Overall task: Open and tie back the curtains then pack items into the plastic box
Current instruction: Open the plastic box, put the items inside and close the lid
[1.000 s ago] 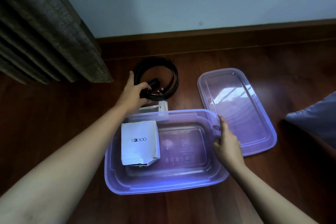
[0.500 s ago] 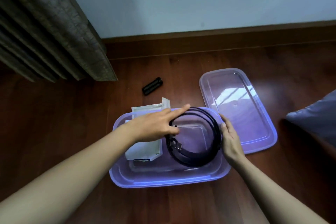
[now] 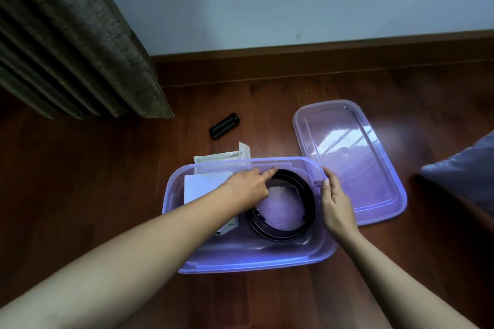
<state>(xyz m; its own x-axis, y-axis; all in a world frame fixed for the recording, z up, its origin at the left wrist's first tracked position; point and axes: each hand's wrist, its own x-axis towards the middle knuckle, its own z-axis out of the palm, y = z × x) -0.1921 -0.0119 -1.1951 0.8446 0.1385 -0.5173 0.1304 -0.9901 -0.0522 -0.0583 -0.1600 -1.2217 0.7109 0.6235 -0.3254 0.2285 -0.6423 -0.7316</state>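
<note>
Sitting on the floor (image 3: 80,195) at centre, plastic box (image 3: 248,262), open, no lid on. Coiled black belt (image 3: 280,234) lies flat in its 3 o'clock half. White carton (image 3: 203,187) in the 9 o'clock half, partly under my forearm. Left grip (image 3: 250,187) reaches in over the box, fingers near straight, tips touching the belt's 12 o'clock arc, clasping nothing. Right grip (image 3: 335,200) pinches the box's 3 o'clock rim, thumb on top, fingers down the outer wall. Clear lid (image 3: 374,195) flat on the floor at 2 o'clock, just beside the box. White packet (image 3: 216,159) against the box's 12 o'clock wall. Small black cylinder (image 3: 224,125) farther out at 12, apart. Curtain (image 3: 80,48) at 10 o'clock, hanging to the floor. Grey cloth (image 3: 467,176) at 3 o'clock, frame edge.
</note>
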